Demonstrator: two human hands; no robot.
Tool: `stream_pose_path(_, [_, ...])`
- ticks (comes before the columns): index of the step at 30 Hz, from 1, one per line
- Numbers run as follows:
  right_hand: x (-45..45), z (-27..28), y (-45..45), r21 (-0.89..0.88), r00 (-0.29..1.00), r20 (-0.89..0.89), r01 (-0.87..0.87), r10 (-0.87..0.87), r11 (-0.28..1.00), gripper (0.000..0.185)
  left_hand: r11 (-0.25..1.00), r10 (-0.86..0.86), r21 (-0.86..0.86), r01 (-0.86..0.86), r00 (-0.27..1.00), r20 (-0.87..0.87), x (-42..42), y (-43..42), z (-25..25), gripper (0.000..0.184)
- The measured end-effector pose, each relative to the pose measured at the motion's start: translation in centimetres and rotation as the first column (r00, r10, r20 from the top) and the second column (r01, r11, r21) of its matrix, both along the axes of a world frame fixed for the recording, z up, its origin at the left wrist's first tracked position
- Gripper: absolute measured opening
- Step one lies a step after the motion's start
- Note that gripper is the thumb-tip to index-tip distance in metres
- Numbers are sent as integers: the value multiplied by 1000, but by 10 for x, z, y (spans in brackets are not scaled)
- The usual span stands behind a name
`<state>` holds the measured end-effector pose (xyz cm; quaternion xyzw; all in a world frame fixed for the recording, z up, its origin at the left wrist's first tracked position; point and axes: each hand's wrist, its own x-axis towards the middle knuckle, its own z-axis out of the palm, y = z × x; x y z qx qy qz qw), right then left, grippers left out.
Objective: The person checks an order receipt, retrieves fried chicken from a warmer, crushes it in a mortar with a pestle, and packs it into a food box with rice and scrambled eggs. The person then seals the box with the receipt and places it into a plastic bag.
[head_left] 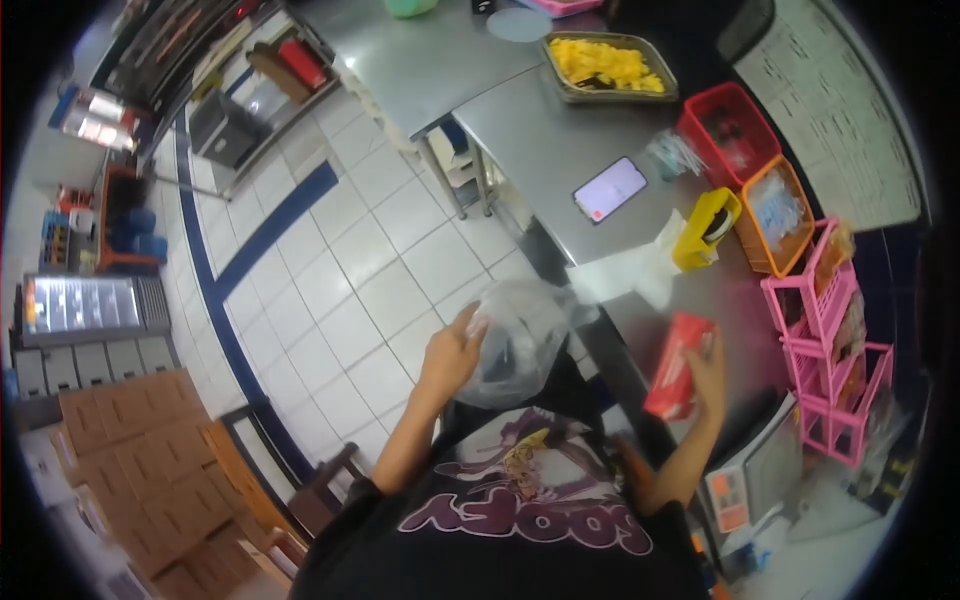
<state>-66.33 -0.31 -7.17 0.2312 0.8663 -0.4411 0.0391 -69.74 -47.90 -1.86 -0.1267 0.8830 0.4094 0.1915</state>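
Observation:
My left hand grips the edge of a clear plastic bag, which hangs in front of my body with its contents hard to make out. Closed around one side of a red box is my right hand, over the metal table; small print on the box cannot be read. Between the hands, white paper lies across the table edge. Beyond it are a yellow tape dispenser and a phone with a lit screen.
A tray of yellow food stands at the table's far end. Along the right side are a red basket, an orange basket and a pink rack. Stacked cardboard boxes are at lower left, beside white floor tiles.

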Motion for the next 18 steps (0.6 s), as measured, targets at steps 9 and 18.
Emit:
stream_pose_path(9, [-29,37,-212,-713,636,-43,-559,770,423,81,714,-644,-105,692,591,-486,-7,29,56,40])
stream_pose_path(18, [-32,60,-189,-968,791,-71,91,-607,232,56,938,-291,-47,345,702,-650,48,33,10,54])
